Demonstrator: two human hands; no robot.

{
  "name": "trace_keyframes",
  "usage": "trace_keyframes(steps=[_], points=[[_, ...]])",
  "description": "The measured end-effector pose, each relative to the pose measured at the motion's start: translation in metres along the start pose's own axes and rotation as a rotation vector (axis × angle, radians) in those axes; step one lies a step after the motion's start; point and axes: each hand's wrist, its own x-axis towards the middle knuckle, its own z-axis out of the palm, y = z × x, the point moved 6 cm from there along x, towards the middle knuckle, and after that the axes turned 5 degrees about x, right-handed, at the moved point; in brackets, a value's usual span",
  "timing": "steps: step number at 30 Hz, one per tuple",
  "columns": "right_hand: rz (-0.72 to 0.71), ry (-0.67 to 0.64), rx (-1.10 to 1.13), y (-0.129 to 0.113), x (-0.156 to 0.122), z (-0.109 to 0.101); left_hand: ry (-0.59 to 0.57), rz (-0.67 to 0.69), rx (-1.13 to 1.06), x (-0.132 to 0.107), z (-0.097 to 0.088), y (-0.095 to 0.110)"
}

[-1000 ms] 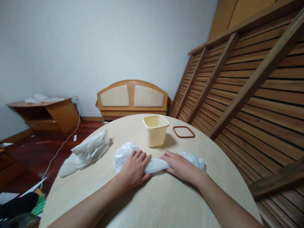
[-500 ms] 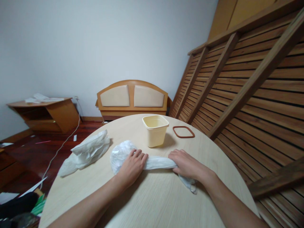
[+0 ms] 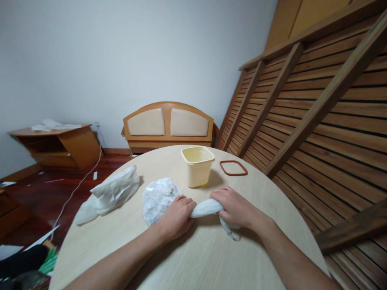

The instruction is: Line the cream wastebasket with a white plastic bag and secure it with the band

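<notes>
A white plastic bag (image 3: 159, 199) lies on the round table, its left end bulging with something hidden inside. My left hand (image 3: 178, 214) is closed around the bag's neck just right of the bulge. Further along the twisted neck, my right hand (image 3: 232, 205) grips it, and a loose tail of the bag hangs below that hand onto the tabletop. Behind my hands stands a pale yellow square bin (image 3: 199, 171) with an open top. To its right a brown rounded-square ring (image 3: 233, 168) lies flat.
Another crumpled white plastic bag (image 3: 116, 193) rests on the left side of the table (image 3: 193, 257). Beyond the table is a wooden headboard (image 3: 167, 119). Slatted wooden boards (image 3: 302, 129) lean along the right. A low cabinet (image 3: 60, 145) and a white cable (image 3: 80, 185) are at left.
My left hand has slid right along the bag's neck, and my right hand has shifted slightly left. The stretch between them is shorter and more twisted.
</notes>
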Motion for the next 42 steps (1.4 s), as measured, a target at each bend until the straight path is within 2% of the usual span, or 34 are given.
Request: trace_keyframes(steps=[4, 8, 15, 17, 21, 26, 29, 31, 37, 39, 42], points=[[0.011, 0.04, 0.035, 0.011, 0.0, 0.0, -0.037, -0.006, -0.123, -0.003, -0.014, 0.0], [-0.013, 0.069, 0.058, 0.016, 0.002, 0.005, -0.074, -0.055, -0.337, -0.008, -0.029, -0.006], [-0.099, 0.092, 0.079, 0.006, 0.011, 0.017, -0.119, -0.102, -0.958, -0.017, -0.029, -0.023], [-0.136, 0.125, 0.094, 0.002, 0.013, 0.02, -0.086, -0.116, -1.123, -0.017, -0.03, -0.025], [-0.183, 0.198, 0.115, -0.004, 0.016, 0.025, 0.072, -0.13, -1.355, -0.015, -0.041, -0.028], [-0.152, 0.211, 0.057, -0.012, 0.021, 0.029, 0.149, -0.158, -1.463, -0.017, -0.046, -0.03], [-0.141, 0.217, -0.012, -0.019, 0.023, 0.028, 0.15, -0.148, -1.419, -0.018, -0.042, -0.03], [-0.135, 0.216, -0.048, -0.023, 0.024, 0.027, 0.153, -0.154, -1.292, -0.018, -0.041, -0.029], [-0.192, 0.29, 0.024, -0.035, 0.021, 0.024, 0.265, -0.042, -0.409, -0.022, -0.051, -0.016], [-0.227, 0.306, 0.071, -0.038, 0.019, 0.023, 0.26, -0.013, -0.215, -0.023, -0.049, -0.013], [-0.271, 0.287, 0.108, -0.042, 0.017, 0.021, 0.265, 0.004, -0.057, -0.024, -0.047, -0.011]])
